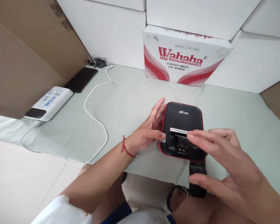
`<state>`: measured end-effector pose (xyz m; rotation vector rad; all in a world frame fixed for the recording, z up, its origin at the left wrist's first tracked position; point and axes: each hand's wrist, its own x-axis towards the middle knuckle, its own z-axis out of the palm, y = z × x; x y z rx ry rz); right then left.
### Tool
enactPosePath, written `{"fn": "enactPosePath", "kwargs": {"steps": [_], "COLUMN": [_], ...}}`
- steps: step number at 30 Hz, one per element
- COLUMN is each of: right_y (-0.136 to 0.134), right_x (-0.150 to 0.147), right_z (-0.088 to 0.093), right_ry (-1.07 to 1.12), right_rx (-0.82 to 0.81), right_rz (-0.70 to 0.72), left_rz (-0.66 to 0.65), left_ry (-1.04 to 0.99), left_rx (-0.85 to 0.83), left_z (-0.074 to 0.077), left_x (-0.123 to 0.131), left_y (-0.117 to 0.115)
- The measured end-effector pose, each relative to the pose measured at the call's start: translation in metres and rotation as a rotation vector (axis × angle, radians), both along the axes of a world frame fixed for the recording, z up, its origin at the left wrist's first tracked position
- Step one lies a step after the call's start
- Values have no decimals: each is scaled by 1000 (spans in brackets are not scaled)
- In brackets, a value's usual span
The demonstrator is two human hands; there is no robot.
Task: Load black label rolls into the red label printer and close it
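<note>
A black box-shaped device with a red rim lies on a pale green cloth. My left hand grips its left side, thumb pressed on a small grey tab at the edge. My right hand reaches over the front of the device. Its index fingertip rests at a slot below a white warning sticker. A dark translucent strip runs from that slot down to my thumb, held between the thumb and index finger. The other fingers are spread out.
A white power bank, a black phone and keys lie at the left, with a white cable looping across the cloth. A Wahaha water carton and white boxes stand behind. Brown cardboard leans at left.
</note>
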<state>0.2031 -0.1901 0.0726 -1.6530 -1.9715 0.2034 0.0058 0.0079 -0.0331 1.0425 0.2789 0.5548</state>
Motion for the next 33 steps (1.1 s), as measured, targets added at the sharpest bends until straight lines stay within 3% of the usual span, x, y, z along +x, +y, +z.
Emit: {"fn": "enactPosePath", "kwargs": {"steps": [4,14,21,23,25,28,33], "right_y": [-1,12,48,67,86,110,127], "right_x": [-4,-10,-4,-3,-6,-13,-22], "right_z": [2,1,-12,-8,-1,8,10], "right_ry": [-37,101,84,-43,-248,-481,-550], "right_rx": [-12,-13,-1,-126,-375,-676,-749], "right_rz": [74,-3,-277,-372,-420,-375,-326], "left_rz": [-11,9,73,59,55,76,89], "left_ry": [4,26,-27,-11,15,32,42], "left_rx": [-86,-62,-123,-143,-145,-127,-105], "left_z": [4,2,-2,-1,1,2,3], "left_x": [-3,-5,2,1,0,0,2], "left_y": [-1,-5,-12,-13,-13,-13,-14]}}
